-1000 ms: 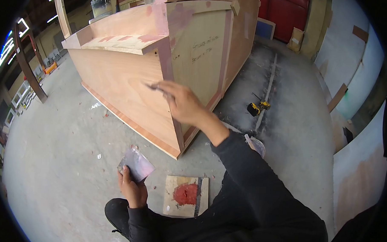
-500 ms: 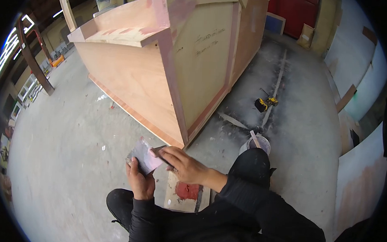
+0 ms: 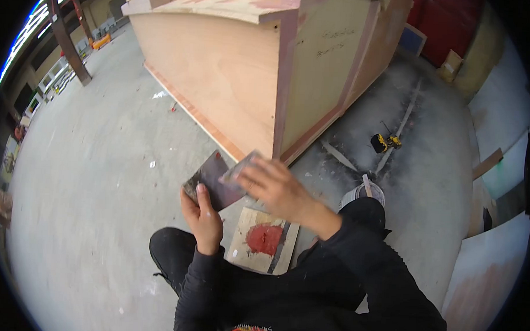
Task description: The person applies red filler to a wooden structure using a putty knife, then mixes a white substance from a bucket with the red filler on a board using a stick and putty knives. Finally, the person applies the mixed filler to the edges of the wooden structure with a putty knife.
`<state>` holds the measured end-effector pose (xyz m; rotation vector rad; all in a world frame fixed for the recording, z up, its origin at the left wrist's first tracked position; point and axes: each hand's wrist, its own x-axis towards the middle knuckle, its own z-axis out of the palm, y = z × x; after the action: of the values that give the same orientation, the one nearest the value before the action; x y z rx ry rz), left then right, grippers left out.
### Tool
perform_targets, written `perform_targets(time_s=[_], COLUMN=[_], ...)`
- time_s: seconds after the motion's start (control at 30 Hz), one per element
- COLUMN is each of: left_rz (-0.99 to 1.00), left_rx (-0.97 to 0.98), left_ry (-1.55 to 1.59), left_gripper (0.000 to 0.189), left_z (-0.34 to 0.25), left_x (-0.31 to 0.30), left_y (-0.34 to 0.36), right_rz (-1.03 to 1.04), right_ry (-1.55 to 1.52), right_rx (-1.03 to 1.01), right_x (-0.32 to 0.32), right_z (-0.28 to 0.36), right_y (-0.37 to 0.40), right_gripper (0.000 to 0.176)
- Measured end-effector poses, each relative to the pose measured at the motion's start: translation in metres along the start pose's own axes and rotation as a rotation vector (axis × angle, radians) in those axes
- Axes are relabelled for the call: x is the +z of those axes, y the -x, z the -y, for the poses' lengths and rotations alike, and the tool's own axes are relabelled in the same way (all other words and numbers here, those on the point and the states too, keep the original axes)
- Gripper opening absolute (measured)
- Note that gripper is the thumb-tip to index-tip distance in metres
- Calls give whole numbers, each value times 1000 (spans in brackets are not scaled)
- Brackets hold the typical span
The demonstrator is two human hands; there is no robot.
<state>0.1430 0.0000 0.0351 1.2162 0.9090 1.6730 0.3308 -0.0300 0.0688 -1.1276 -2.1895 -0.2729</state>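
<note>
My left hand (image 3: 204, 222) grips a flat grey metal filler spreader (image 3: 217, 187), thumb on top and fingers beneath. A second spreader (image 3: 241, 166), blurred by motion, is in my right hand (image 3: 281, 192) and overlaps the first one's right side. Both are held in front of the lower corner of a large plywood cabinet (image 3: 216, 70), which has pinkish filler along its edges. Below my hands, a wooden board (image 3: 239, 240) with a patch of red paste (image 3: 264, 238) rests on the floor between my knees.
By my right knee stands a bucket (image 3: 348, 196) with a stick (image 3: 367, 186) in it. A yellow and black cordless drill (image 3: 385, 143) lies on the floor beyond. Pale panels (image 3: 489, 272) lean along the right side. A dark post (image 3: 68, 39) rises at the left.
My view has tilted down and turned left. The right-hand spreader has shifted over the left one, whose face now looks darker, with less pink filler showing.
</note>
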Motion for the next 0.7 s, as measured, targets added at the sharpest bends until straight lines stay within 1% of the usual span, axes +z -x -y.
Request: perform_targets(time_s=[0.03,0.07,0.1,0.13,0.17,0.2,0.23,0.27,0.3,0.33,0.37,0.4,0.43,0.5,0.53,0.6,0.7], left_rz=[-10,-37,-69,-127,-184,-210,-237,-238,-230,-207,-186,-164,-159,-138,-129,-122,-115], left_rx=[33,47,15,19,19,67,113,78,78,11,-55,-54,-52,-78,-84,-78,-75], left_ry=[-75,-58,-20,82,181,183,183,209,212,235,257,234,236,223,223,239,249], left_gripper=[21,21,20,19,19,19,20,21,21,20,18,18,18,18,19,19,20], left_z=[2,7,11,6,0,-5,-9,-12,-11,-10,-8,-5,-6,-9,-11,-8,-8], left_x=[1,-4,-12,-16,-21,-25,-29,-31,-31,-32,-33,-32,-31,-25,-24,-25,-26], left_y=[1,-2,-7,-12,-18,-23,-27,-28,-27,-25,-24,-23,-22,-19,-18,-18,-19], right_rz=[-11,50,114,105,128,145,-30,-200,-383,-439,-480,-520,-525,-642,-642,-658,-648], right_ry=[25,-17,-60,-37,-227,-423,-412,-399,-396,-358,-281,-203,-200,-82,-79,-61,-36], right_rx=[4,-39,-76,-64,-44,-21,63,141,193,314,345,373,373,330,328,407,388], right_x=[5,9,12,17,24,27,19,8,-17,-39,-55,-67,-74,-84,-86,-90,-89], right_z=[7,15,16,8,-3,-11,-20,-38,-48,-53,-63,-75,-88,-108,-112,-119,-126], right_y=[3,7,10,10,11,11,0,-13,-34,-48,-59,-70,-79,-97,-102,-111,-120], right_gripper=[37,37,36,36,35,34,33,33,30,30,30,30,30,32,32,34,37])
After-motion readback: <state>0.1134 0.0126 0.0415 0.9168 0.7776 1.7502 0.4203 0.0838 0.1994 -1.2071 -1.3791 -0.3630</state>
